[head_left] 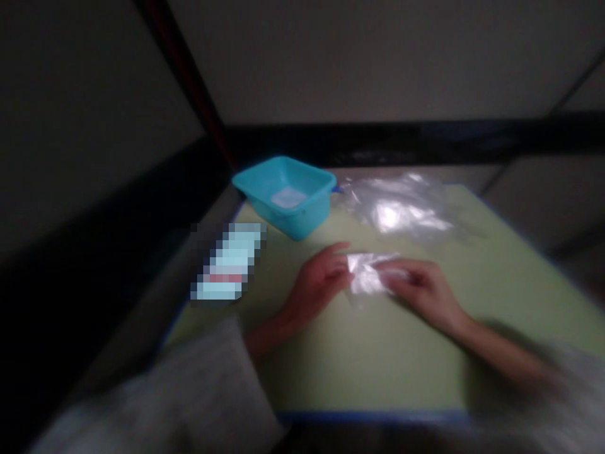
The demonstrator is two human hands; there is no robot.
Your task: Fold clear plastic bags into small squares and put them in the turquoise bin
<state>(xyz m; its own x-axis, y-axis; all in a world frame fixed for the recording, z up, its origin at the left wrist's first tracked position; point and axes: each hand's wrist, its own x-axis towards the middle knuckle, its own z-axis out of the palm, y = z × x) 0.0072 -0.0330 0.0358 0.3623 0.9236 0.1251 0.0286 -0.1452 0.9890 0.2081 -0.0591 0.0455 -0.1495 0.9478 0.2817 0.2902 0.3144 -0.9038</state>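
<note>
A small, shiny clear plastic bag is held just above the table between my two hands. My left hand pinches its left edge between thumb and fingers, with one finger stretched out beyond. At the bag's right side, my right hand has its fingertips closed on the plastic. Blur hides whether anything is inside the bag.
The yellow-green table has a blue edge. A turquoise basin with something white inside stands at the back left. Crumpled clear plastic lies at the back right. A pixelated bright object lies at the left edge.
</note>
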